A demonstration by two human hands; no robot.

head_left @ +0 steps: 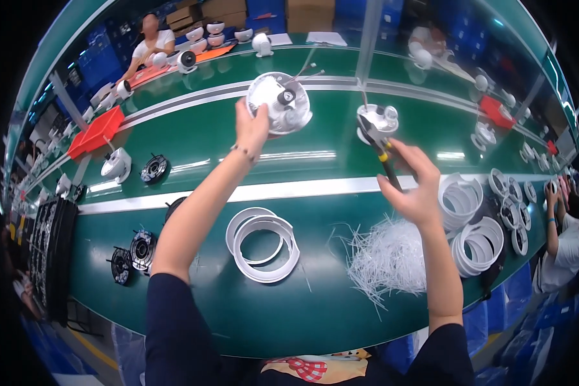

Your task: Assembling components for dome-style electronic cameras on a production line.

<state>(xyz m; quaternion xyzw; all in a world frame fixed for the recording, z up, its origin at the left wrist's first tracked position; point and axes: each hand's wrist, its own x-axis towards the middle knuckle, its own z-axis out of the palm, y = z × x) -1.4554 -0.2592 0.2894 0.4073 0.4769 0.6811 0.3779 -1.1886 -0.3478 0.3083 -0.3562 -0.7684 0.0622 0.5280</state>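
Note:
My left hand [251, 132] is closed on the edge of a white round camera housing [297, 119], raised over the green work surface. Its inside faces me, showing a dark round part and thin wires that stick out at the top. Farther right, my right hand [417, 183] grips a pair of pliers [383, 157] with black and yellow handles. The jaws point up and away, overlapping a smaller white camera unit [387, 121] on the far green strip; whether they touch it I cannot tell. Two white plastic rings [264, 278] lie overlapped between my forearms.
A heap of thin white strips [386, 260] lies by my right forearm, with stacked white rings [479, 248] beside it. Black round parts [143, 248] and a dark rack [51, 257] are at left. Red trays [96, 132] stand farther off. A person [153, 45] sits across.

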